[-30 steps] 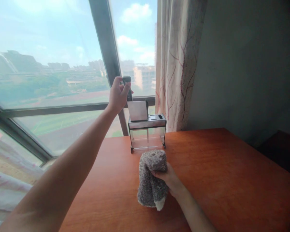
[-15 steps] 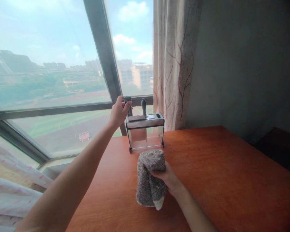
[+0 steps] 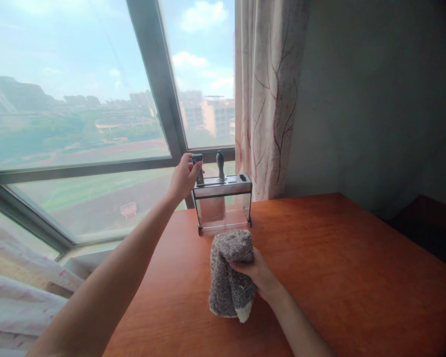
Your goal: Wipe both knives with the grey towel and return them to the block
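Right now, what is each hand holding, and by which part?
The left hand holds a knife by the upper part of its dark handle, above the clear-sided block. The right hand holds a grey cloth at its right edge.

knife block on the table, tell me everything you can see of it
The knife block is a rectangular box with clear sides, glass or plastic, dark edges and a shiny, metallic-looking slotted top. It stands upright on small dark feet on the reddish-brown table, near the window. A broad blade shows inside. One dark handle rises from the top; the left hand grips another at the picture's left end. A black piece sits near the right end.
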The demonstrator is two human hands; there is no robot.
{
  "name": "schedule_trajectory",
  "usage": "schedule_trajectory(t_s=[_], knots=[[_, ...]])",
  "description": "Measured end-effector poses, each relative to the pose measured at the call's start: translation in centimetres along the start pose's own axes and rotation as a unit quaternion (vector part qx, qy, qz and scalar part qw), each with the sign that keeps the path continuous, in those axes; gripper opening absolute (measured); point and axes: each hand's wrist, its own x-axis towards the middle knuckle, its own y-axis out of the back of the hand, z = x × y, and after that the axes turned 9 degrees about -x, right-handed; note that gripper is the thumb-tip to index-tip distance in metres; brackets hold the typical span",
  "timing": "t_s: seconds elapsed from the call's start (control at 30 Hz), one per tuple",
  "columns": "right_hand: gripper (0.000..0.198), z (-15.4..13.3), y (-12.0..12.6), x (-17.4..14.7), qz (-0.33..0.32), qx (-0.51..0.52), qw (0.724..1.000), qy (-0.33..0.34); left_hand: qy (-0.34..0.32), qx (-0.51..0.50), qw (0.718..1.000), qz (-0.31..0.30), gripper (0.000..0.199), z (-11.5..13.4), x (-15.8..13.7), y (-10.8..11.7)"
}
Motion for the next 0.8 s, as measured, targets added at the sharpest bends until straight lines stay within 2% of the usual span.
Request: schedule_trajectory(t_s=[0.8], knots=[[0.049, 0.33, 0.22, 0.23, -0.010, 0.005, 1.000, 0.008, 0.013, 0.004, 1.000, -0.014, 0.034, -0.35, -0.73, -0.26]])
